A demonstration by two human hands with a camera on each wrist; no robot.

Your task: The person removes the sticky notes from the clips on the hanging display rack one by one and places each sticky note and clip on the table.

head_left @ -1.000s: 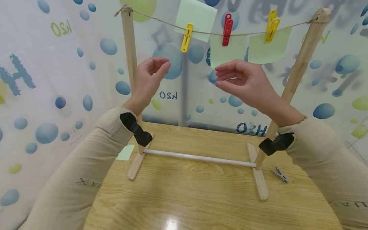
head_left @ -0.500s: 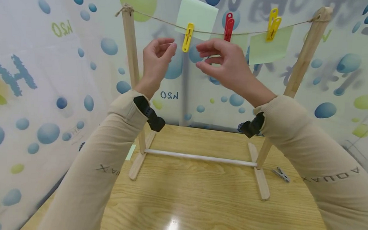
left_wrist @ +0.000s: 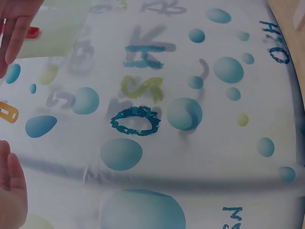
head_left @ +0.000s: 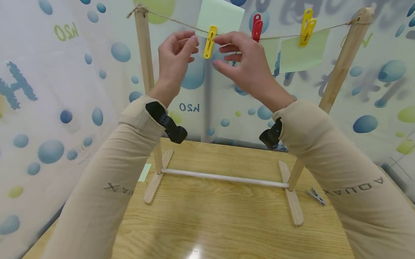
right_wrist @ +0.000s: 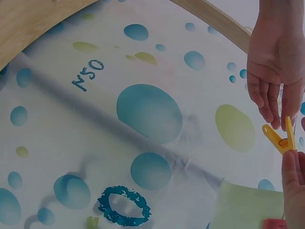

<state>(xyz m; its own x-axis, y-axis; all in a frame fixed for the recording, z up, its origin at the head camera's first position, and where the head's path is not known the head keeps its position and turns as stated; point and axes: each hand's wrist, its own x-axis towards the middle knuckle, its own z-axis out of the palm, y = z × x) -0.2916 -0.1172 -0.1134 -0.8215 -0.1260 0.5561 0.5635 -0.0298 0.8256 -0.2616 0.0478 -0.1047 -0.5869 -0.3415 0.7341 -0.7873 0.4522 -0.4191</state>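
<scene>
A yellow clothespin (head_left: 210, 42) holds a pale green paper note (head_left: 221, 15) on a twine line (head_left: 177, 21); this note stands tilted above the twine. To the left of the clothespin is my left hand (head_left: 175, 61), fingers loosely bent, nothing held. My right hand (head_left: 247, 62) is on its other side, thumb and fingers apart, fingertips very near the clothespin. Whether they touch it, I cannot tell. In the right wrist view, the yellow clothespin (right_wrist: 282, 137) appears between both hands. Behind my right hand, a red clothespin (head_left: 256, 28) is partly hidden.
Another yellow clothespin (head_left: 307, 28) holds a green note (head_left: 303, 52) at right. Wooden posts (head_left: 145, 47) carry the twine, joined low by a white rod (head_left: 223, 178). On the wooden table (head_left: 207, 221) lie a grey clothespin (head_left: 315, 196) and a green paper (head_left: 145, 173).
Both hands have risen toward the left yellow clothespin. My right hand has moved left and up, now covering part of the middle note. The clothespins and notes stay in place.
</scene>
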